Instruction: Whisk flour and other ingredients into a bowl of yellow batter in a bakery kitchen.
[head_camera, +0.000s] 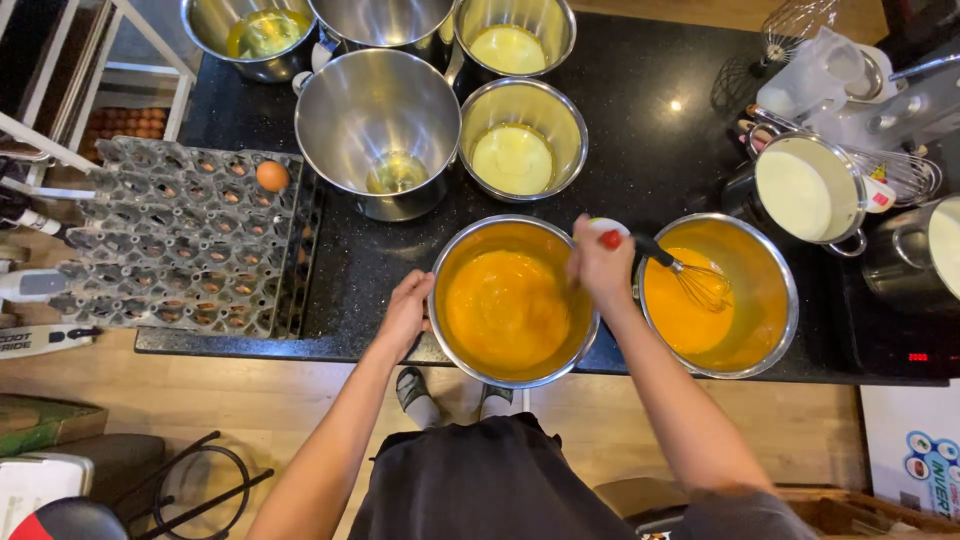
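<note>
Your left hand (405, 312) is curled round the left rim of the steel bowl of beaten yolk (512, 300) at the front edge of the black worktop (640, 140), fingers pressed to the outside wall. Your right hand (601, 262) is closed around the handle of a whisk (690, 280); the handle is mostly buried in your fist, only a white and red end pokes out on top. The wire head sits in the second yolk bowl (720, 295) just to the right, touching or just above the orange liquid, can't tell which.

Behind those, a big mixing bowl (378, 130) holds a little clear egg white, and two smaller bowls (523, 135) hold pale yellow liquid. The bowls along the top edge are cut off by the frame. On the left, a stack of grey egg trays (180, 240) has one brown egg (272, 176) left in it.

On the right, a pot of white cream (805, 190) sits beside another pot that's chopped off at the edge. The clutter behind it, some whisks and white stuff, is hard to make out.
</note>
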